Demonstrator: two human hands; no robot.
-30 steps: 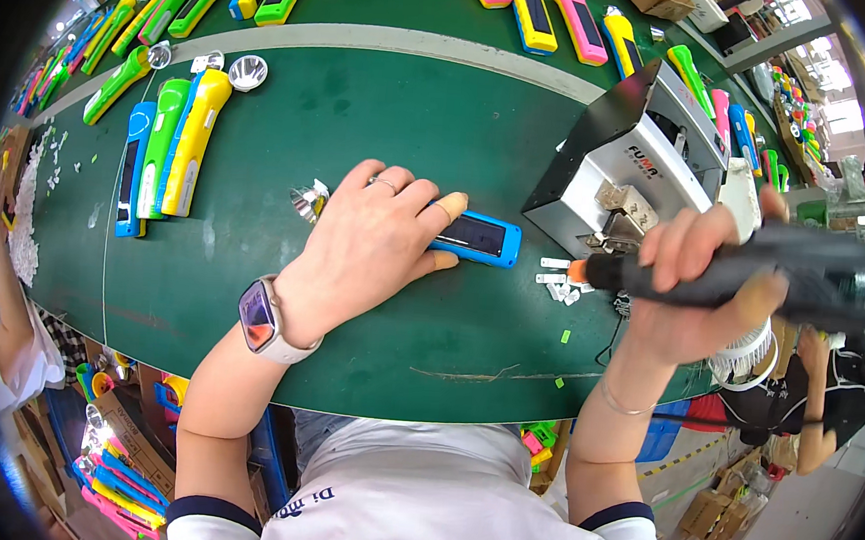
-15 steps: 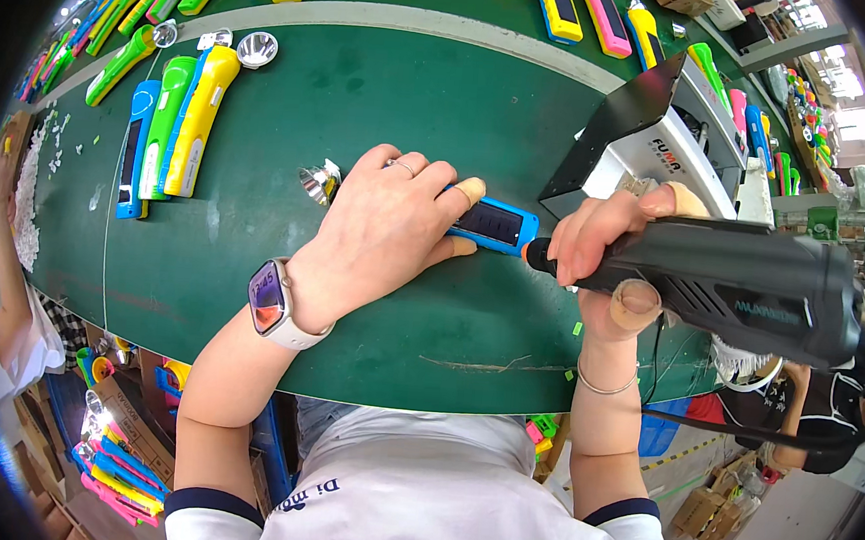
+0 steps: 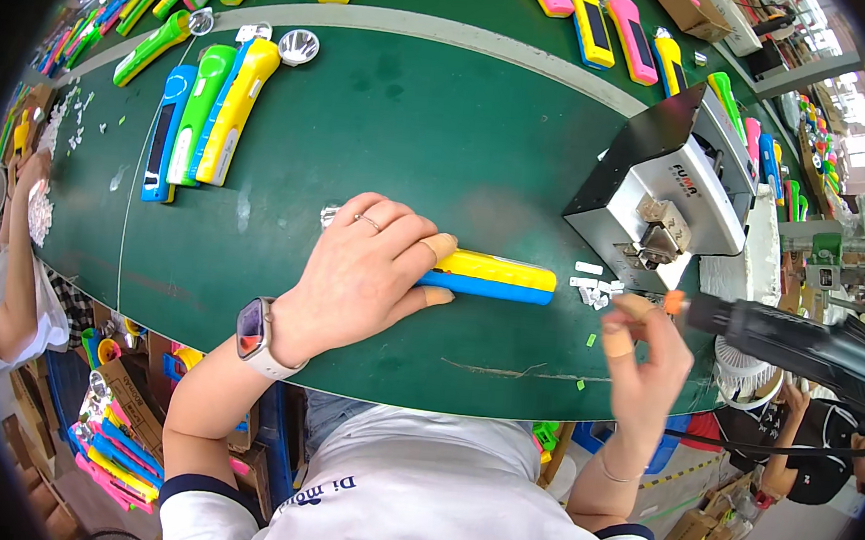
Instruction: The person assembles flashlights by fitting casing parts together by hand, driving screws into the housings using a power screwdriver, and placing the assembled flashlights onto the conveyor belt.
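Observation:
My left hand (image 3: pixel 362 270) is closed around a yellow-and-blue flashlight (image 3: pixel 512 279) lying on its side on the green table. The flashlight's far end pokes out past my wrapped fingertips, and a shiny reflector (image 3: pixel 330 214) shows partly behind the hand. My right hand (image 3: pixel 652 361) hovers right of the flashlight, fingers half curled and apart, with tape on the fingers and nothing visible in them. Just beyond it, a black electric screwdriver (image 3: pixel 793 345) with an orange tip is tilted, out of my grip. Small white pieces (image 3: pixel 597 290) lie near the right fingertips.
A white-and-black box-shaped device (image 3: pixel 648 200) stands at the right. Several flashlights (image 3: pixel 203 113) lie at the left, with a loose reflector (image 3: pixel 299 47) beside them. More flashlights (image 3: pixel 590 25) line the far strip. A person's arm (image 3: pixel 24 231) is at the far left.
My right hand has let go of the screwdriver, which has moved right, away from the flashlight. The flashlight has turned from its dark panel side to its yellow-and-blue side.

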